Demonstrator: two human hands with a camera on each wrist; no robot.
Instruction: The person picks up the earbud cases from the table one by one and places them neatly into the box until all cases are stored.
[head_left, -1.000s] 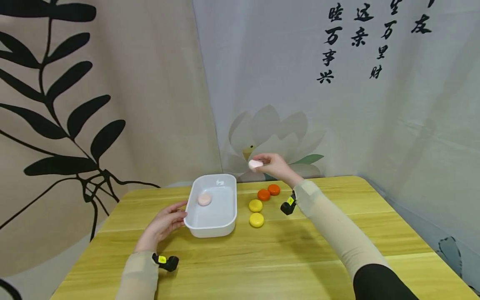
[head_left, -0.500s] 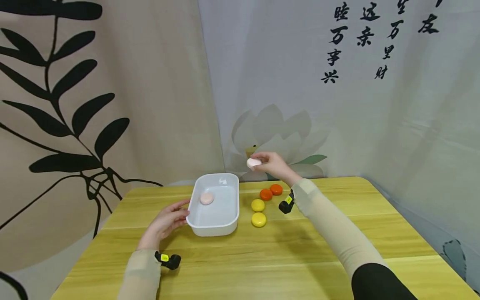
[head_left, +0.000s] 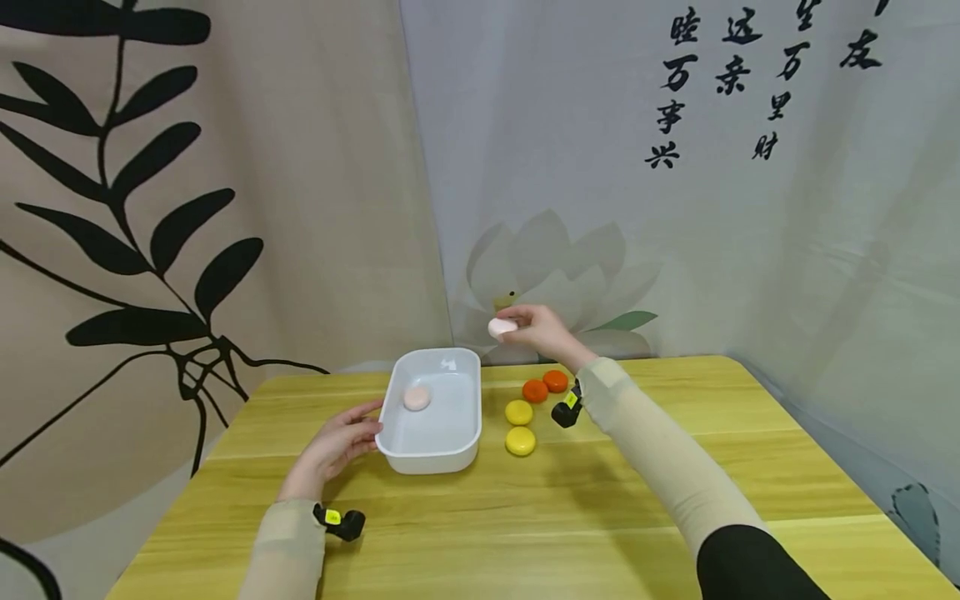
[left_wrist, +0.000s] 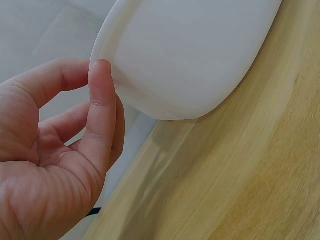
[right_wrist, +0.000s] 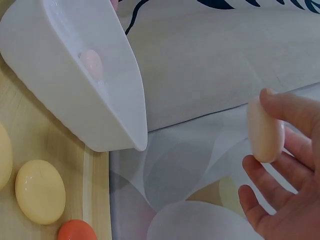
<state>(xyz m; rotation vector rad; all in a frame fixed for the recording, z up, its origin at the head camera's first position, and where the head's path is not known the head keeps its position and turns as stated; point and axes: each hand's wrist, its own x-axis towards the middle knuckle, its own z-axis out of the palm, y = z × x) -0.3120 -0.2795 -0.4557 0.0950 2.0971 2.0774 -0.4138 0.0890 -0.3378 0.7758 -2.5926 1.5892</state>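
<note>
My left hand (head_left: 337, 442) is at the left side of a white rectangular dish (head_left: 438, 462). In the left wrist view, thumb and fingertips pinch the rim of the dish. One pale pink rounded disc (head_left: 417, 397) lies inside, toward its left wall. My right hand (head_left: 542, 331) is raised beyond the table's back edge, to the right of the dish. It pinches a second pale pink disc (right_wrist: 265, 131) on edge between thumb and fingers.
Right of the dish, two glossy yellow discs (head_left: 520, 441) and two orange discs (head_left: 535, 391) form a slanting row on the wooden table (head_left: 600, 517). A printed cloth (head_left: 337, 208) hangs close behind the table's back edge.
My right hand, with the pale pink disc, has moved slightly left toward the dish. The view has shifted a little; the left hand keeps its place at the rim.
</note>
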